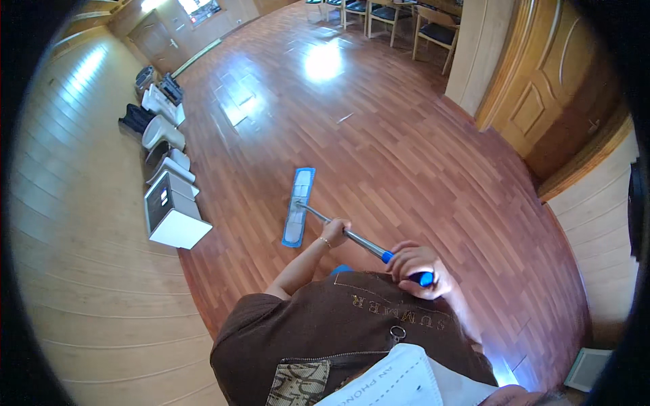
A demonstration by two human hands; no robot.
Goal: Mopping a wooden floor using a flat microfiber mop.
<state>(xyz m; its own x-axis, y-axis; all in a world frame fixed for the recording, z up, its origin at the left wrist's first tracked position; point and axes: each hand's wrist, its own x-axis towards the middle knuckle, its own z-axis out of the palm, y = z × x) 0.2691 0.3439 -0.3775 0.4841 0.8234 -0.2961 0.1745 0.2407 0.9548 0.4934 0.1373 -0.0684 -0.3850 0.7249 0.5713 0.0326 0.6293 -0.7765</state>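
Observation:
A flat mop [296,215] with a long blue-edged head lies on the wood-look floor ahead of me, left of centre. Its metal pole slants back toward my chest. Lower on the pole, my left hand [335,231] is wrapped around the metal, a thin bracelet at its wrist. Close to my body, my right hand [418,269] grips the blue handle end, whose round cap shows beside the fingers. The mop head sits flat, and its underside is hidden.
Along the left wall stand a white box-shaped appliance [177,213], a white bin [162,133] and dark items. Wooden chairs [437,32] line the far right. A wooden door [552,88] is set in the right wall. Light reflects off the brown floor [406,162].

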